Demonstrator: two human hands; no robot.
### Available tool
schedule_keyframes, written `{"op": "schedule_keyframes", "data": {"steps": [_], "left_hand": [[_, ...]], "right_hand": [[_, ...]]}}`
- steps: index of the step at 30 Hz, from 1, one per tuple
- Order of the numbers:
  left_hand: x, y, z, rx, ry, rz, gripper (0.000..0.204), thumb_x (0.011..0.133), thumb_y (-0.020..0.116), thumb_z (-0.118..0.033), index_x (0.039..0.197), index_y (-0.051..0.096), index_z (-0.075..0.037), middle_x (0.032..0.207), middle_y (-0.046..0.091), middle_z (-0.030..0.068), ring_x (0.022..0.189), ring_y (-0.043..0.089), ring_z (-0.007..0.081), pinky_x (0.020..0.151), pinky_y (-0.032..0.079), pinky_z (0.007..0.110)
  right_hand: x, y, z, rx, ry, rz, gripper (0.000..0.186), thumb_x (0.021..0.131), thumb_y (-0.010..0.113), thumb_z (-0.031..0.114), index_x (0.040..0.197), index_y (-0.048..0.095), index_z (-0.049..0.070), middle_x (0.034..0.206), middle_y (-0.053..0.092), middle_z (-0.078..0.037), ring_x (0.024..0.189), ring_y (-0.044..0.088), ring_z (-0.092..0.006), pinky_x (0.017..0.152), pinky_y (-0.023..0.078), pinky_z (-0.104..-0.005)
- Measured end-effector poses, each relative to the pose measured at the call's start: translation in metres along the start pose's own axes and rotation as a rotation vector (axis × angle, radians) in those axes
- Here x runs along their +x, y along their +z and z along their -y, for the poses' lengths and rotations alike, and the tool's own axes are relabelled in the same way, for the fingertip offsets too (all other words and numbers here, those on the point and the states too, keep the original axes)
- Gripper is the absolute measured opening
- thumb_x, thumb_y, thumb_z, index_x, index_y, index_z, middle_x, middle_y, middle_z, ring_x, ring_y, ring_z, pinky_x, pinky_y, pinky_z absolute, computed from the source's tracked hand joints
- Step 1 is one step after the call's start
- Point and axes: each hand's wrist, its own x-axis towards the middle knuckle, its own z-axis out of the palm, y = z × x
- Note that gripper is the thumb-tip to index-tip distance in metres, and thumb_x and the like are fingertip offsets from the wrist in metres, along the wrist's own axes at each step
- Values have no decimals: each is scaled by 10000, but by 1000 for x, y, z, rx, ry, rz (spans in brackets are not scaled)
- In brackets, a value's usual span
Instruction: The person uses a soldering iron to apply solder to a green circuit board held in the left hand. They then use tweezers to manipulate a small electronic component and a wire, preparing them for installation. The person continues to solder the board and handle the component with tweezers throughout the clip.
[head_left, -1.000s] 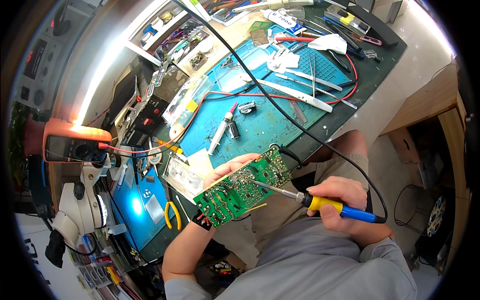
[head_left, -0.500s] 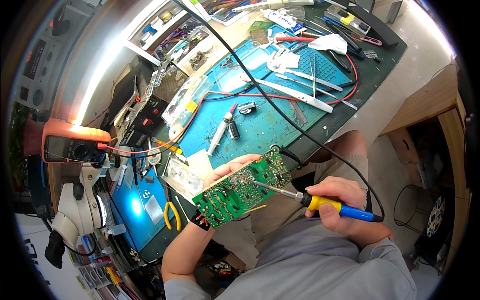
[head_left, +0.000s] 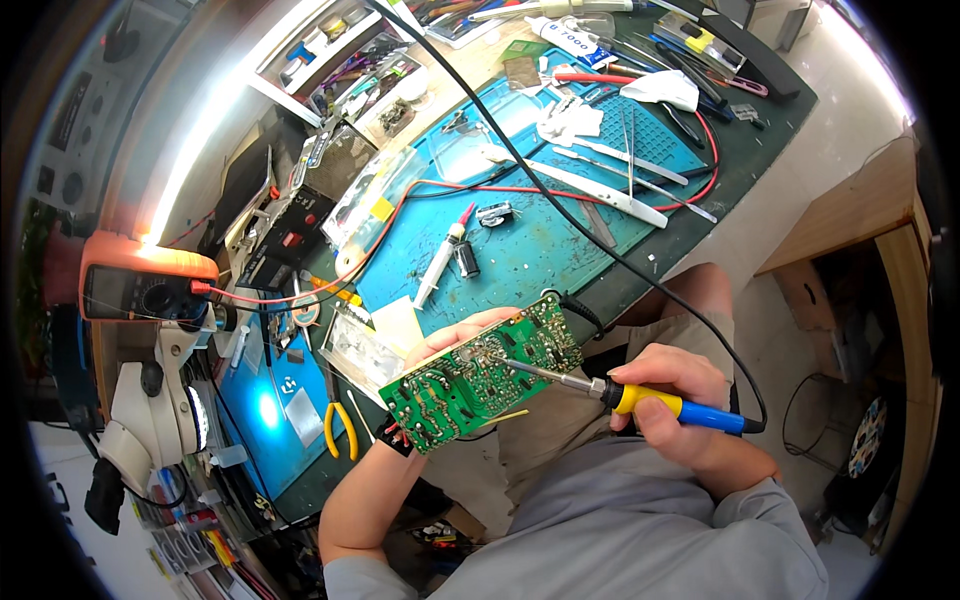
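A green circuit board tilts up over the near edge of the bench, its soldered side facing me. My left hand holds it from behind along the far edge, with most of the fingers hidden by the board. In my right hand is a yellow and blue soldering iron, gripped like a pen. Its tip reaches the solder joints near the middle of the board; whether it touches them I cannot tell. A black cable runs from the iron's end up across the bench.
An orange multimeter stands at the left above a white microscope. Yellow-handled pliers, a syringe and two capacitors lie on the blue mats. Tweezers and a white tool lie farther back.
The view has shifted slightly. Both hands keep their hold, and the iron's tip stays at nearly the same spot on the board.
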Motion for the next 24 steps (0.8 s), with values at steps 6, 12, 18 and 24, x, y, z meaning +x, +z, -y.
{"op": "schedule_keyframes", "data": {"steps": [6,12,18,24], "left_hand": [[1,8,-1,-77,-40,62,534,1008,329,-183,1450,388,111,1393,535,288,1179,624,418,1024,501,603],[-2,15,-2,265,144,13,319,946,538,-17,1211,567,158,1429,490,307,1156,633,427,941,570,601],[-1,16,-2,189,141,41,167,898,648,7,1011,628,128,1437,479,315,1179,623,414,922,585,589],[-1,17,-2,278,149,48,145,936,651,-49,962,651,94,1435,486,311,1215,609,370,977,566,513]], "right_hand": [[0,0,2,-44,-21,11,244,868,665,75,1098,691,-3,756,699,-79,649,690,-143,581,516,-248],[-2,0,0,-38,-19,17,240,873,661,77,1097,690,-6,767,700,-91,644,699,-146,573,522,-246],[-4,2,-1,-17,-8,0,237,876,657,78,1094,689,-9,764,699,-97,629,697,-152,565,529,-249],[-5,2,1,-3,15,-6,250,854,663,65,1092,692,-5,755,697,-92,634,695,-154,573,526,-253]]}}
